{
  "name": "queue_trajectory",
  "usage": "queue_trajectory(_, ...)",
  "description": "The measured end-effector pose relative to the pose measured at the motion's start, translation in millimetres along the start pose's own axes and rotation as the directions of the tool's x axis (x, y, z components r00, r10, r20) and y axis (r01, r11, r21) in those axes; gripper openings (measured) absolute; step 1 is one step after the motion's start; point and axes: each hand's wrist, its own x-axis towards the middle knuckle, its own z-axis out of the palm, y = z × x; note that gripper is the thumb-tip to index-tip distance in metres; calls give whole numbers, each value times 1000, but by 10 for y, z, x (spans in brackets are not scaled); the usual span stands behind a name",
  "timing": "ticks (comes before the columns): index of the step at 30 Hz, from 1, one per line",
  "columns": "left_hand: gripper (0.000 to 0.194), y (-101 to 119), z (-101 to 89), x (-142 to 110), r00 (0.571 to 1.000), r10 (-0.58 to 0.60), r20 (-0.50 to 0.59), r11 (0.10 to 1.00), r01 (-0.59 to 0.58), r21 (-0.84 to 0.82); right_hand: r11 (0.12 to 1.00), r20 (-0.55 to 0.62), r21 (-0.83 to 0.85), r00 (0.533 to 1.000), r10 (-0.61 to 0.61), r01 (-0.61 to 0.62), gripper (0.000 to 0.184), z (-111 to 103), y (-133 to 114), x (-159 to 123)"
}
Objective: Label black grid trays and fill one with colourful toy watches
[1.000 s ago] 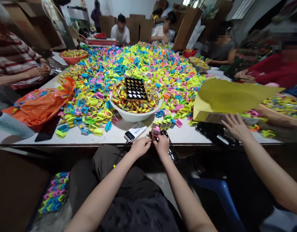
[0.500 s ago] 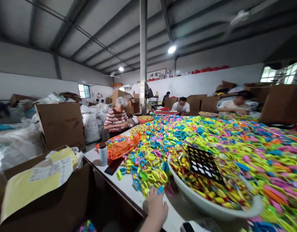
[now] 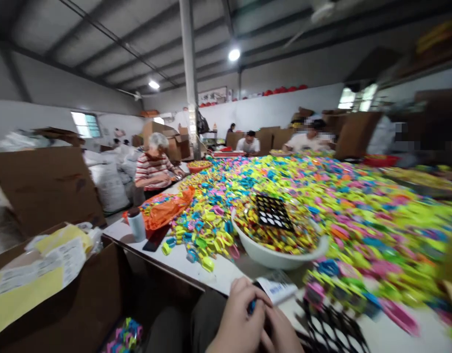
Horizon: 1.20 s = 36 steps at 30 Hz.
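Observation:
My left hand is closed over the table's front edge, fingers curled around a blue plastic piece; only a sliver of it shows. Against it presses my right hand, its fingers bent and partly hidden, so what it grips is unclear. Just beyond the hands lies a white packet with printing on it. A white basin of small yellow and red wrapped pieces stands behind, with a black tray with round holes on top. Bright plastic toy watches lie heaped around.
Another black holed tray is at the front right. At left are a bottle, a dark phone, an orange bag and an open carton. Several people sit around the table, including a person in a striped shirt.
My left hand has drawn back from the heap to the table edge, with a blue piece in it. My right hand has come into view beside it. The view has turned right.

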Motion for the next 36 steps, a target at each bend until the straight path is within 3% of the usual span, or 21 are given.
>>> queue_trajectory(3, 21, -16, 53, -53, 998, 40, 39, 999, -40, 13, 996, 31, -60, 997, 69, -67, 28, -72, -207, 42)
queue_trajectory(5, 30, -104, 123, -43, 996, 83, 21, 995, -84, 48, 987, 60, -101, 989, 135, -129, 25, -133, -186, 4)
queue_trajectory(7, 39, -237, 233, -12, 995, 104, -1, 991, -104, 89, 967, 11, -104, 972, 234, -232, 25, -221, -80, -110)
queue_trajectory(9, 40, -401, 380, 18, 995, 100, 27, 987, -103, 125, 912, -52, -101, 918, 394, -398, 26, -344, 66, -259)
queue_trajectory(12, 35, -671, 649, 25, 975, 93, 203, 977, -129, 172, 799, -166, -92, 800, 577, -595, 31, -577, 311, -432)
queue_trajectory(16, 36, -983, 1006, -71, 901, 75, 426, 957, -185, 223, 752, -260, 43, 719, 644, -658, 34, -842, 637, -464)
queue_trajectory(21, 50, -1193, 1239, -212, 806, -82, 586, 954, -107, 280, 790, -263, -69, 775, 574, -609, 30, -934, 924, -326)
queue_trajectory(26, 60, -1261, 1297, -236, 710, -177, 682, 984, 105, 146, 811, -231, 10, 788, 571, -585, 29, -874, 1044, -205)
queue_trajectory(31, 59, -1281, 1278, -255, 725, -208, 657, 964, 267, 11, 804, -201, 36, 784, 587, -593, 28, -831, 1111, -177)
queue_trajectory(36, 57, -1278, 1199, -315, 721, -250, 647, 956, 291, 45, 798, -184, 30, 781, 596, -602, 31, -824, 1134, -203)
